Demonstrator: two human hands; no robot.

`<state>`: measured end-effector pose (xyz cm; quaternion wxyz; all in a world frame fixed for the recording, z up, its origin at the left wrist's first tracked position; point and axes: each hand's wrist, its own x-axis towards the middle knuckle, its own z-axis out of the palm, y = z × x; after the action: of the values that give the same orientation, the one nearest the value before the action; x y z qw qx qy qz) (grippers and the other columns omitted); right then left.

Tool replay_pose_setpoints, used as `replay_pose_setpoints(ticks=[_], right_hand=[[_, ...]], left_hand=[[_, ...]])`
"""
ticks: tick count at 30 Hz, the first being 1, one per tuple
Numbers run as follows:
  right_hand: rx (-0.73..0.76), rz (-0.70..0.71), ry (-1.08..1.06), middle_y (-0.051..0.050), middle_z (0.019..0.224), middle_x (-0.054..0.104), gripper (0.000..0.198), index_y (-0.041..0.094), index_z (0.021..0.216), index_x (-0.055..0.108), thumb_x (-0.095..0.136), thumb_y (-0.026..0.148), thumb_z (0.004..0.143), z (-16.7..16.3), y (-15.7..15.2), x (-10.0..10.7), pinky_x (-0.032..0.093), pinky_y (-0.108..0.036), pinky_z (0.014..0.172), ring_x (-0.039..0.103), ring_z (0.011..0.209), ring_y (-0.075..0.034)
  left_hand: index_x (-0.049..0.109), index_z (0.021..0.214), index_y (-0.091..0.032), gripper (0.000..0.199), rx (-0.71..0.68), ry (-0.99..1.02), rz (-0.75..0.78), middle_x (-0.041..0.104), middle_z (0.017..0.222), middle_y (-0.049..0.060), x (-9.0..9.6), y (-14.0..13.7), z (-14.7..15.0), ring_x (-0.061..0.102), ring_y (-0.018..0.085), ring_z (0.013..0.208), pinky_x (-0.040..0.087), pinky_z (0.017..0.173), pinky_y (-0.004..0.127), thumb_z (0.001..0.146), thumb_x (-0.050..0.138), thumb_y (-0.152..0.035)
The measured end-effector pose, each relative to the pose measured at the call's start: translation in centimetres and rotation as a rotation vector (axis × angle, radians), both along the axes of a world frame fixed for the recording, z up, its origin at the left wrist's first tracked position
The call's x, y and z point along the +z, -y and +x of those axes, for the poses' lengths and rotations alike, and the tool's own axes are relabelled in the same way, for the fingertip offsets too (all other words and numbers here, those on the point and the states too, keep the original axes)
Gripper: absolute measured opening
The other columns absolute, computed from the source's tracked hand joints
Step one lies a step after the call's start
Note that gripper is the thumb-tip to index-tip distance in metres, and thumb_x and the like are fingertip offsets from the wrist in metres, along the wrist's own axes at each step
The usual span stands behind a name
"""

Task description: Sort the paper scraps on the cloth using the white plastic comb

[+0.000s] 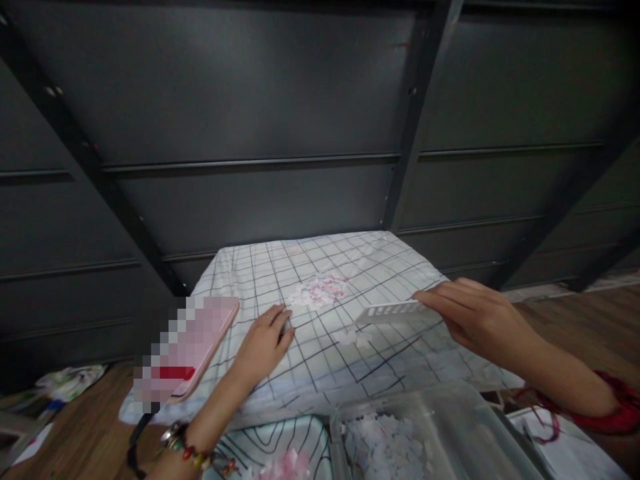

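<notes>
While dark panels (260, 87) rise beyond the scrap heap (323, 290) on the cloth-covered desk (370, 257), a pink-edged device (220, 327) lies left of that heap, its face pixelated. On the heap's near side sit a patterned tray (240, 441) and, farther right, a clear bin (470, 427) holding pale shreds (383, 443); a few loose scraps (353, 339) lie just nearer than the heap. The left hand (264, 339) reaches palm down, fingers loosely spread — nothing visible in its hold — fingertips just beside the heap's near-left edge. Right of the heap, the right hand (465, 310) pinches a white slotted strip (390, 312) by one end — its long axis runs sideways, free end pointing left.
</notes>
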<state>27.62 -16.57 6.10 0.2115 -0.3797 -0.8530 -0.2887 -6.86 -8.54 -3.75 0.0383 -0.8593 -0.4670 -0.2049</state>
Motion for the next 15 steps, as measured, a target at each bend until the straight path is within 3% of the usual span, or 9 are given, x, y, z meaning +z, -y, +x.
replay_pose_setpoints(ticks=[10,15], right_hand=[[-0.054,0.081,0.073,-0.004,0.07,0.065,0.037,0.015,0.092,0.059,0.038,-0.003,0.068,-0.8,-0.9,-0.2,0.042,-0.03,0.061,0.057,0.063,-0.017],[-0.083,0.077,-0.038,-0.006,0.078,0.068,0.033,0.017,0.096,0.059,0.04,0.002,0.073,-0.1,-0.8,-0.5,0.045,-0.033,0.067,0.06,0.07,-0.02]], left_hand=[[0.057,0.119,-0.01,0.036,0.001,-0.023,-0.008,0.056,0.127,0.015,0.3,0.1,0.2,0.049,0.028,0.12,0.043,0.099,0.043,0.091,0.043,-0.029],[0.057,0.118,-0.011,0.035,-0.003,-0.006,0.0,0.056,0.127,0.015,0.1,0.1,0.1,0.05,0.028,0.12,0.043,0.099,0.044,0.091,0.044,-0.029]])
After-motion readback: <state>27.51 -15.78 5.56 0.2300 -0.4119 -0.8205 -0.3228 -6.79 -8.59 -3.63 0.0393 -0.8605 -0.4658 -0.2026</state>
